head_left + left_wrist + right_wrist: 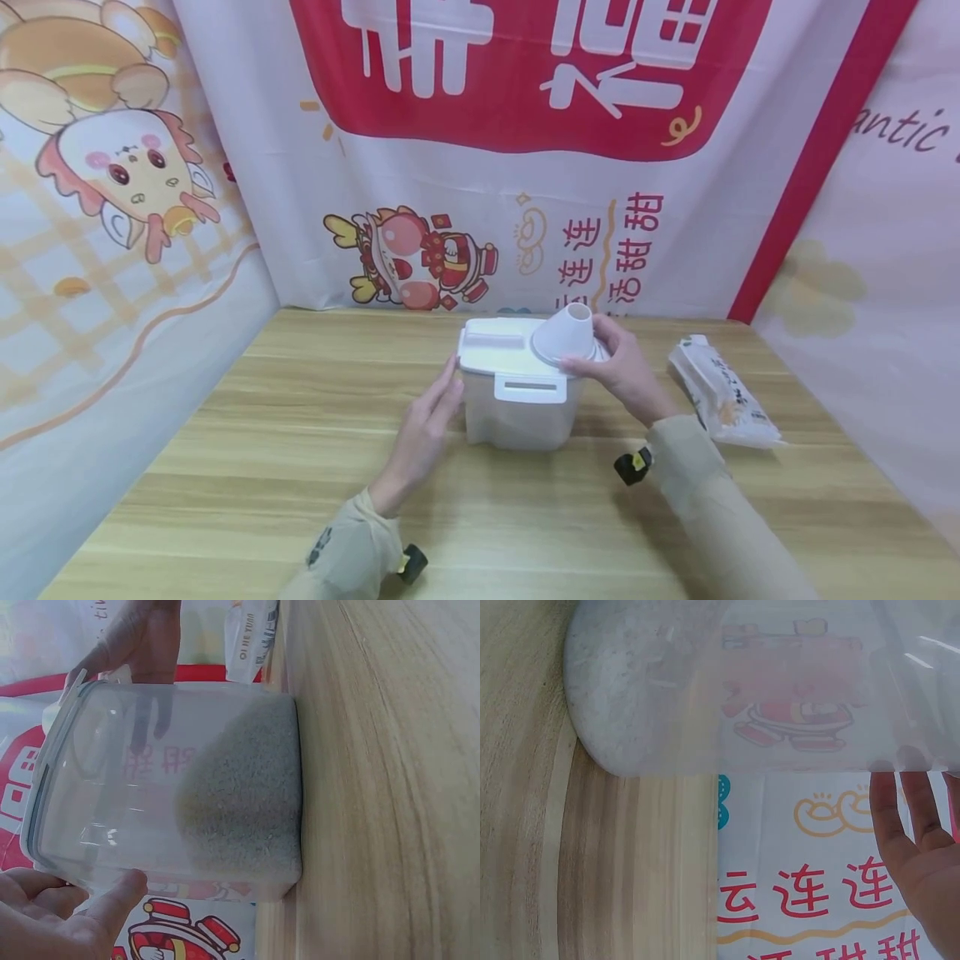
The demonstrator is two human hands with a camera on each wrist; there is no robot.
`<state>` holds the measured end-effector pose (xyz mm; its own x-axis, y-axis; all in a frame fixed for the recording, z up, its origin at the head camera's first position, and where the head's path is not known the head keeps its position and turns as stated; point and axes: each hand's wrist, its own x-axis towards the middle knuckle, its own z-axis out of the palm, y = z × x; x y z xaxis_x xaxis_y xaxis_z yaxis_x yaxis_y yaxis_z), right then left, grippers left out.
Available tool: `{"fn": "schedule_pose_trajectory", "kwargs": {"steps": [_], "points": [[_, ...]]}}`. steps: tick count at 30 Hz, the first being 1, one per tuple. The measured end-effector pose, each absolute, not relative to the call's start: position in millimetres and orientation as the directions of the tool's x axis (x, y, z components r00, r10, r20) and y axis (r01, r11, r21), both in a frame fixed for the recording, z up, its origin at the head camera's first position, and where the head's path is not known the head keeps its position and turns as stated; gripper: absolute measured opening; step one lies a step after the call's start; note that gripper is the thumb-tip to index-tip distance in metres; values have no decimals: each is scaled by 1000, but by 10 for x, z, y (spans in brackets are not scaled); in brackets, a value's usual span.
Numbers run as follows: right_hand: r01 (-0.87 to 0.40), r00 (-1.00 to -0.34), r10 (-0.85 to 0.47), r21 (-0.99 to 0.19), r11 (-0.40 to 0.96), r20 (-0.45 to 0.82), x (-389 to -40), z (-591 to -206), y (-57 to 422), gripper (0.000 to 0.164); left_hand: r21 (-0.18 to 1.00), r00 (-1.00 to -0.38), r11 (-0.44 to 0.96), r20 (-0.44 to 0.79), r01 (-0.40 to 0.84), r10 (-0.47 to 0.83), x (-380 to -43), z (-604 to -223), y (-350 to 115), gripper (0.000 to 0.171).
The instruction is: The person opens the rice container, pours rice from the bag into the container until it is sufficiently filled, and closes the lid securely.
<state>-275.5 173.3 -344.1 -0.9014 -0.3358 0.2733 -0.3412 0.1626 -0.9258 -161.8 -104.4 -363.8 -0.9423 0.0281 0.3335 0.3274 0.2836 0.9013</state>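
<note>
A translucent rice container [521,417] with a white lid [487,358] stands upright on the table. Pale grains of rice [247,787] lie heaped in its lower part. On the lid's right part sits a white cone-shaped spout piece [566,337], its narrow end up. My left hand [423,433] touches the container's left side just below the lid, fingers fairly straight and the thumb lower down. My right hand [626,367] grips the lid's right end, thumb at the front beside the cone. Its fingers reach round the far side, partly hidden in the head view.
A white printed plastic packet [723,396] lies on the wooden table [300,467] to the right of the container. Printed cloth [420,167] hangs behind the table, with more cloth at both sides.
</note>
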Motion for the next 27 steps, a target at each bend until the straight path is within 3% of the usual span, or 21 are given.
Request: {"fn": "schedule_pose_trajectory", "kwargs": {"steps": [7,27], "points": [[-340,-900,-326,-934,107,290,-2743,-3465,1695,69,893,-934,286,356,347,21,-1595,-3631,-1037,54],[-338,-903,-328,-930,142,278,-2722,-3466,1734,70,925,-951,224,307,305,27,-1584,-3610,-1010,54]]}}
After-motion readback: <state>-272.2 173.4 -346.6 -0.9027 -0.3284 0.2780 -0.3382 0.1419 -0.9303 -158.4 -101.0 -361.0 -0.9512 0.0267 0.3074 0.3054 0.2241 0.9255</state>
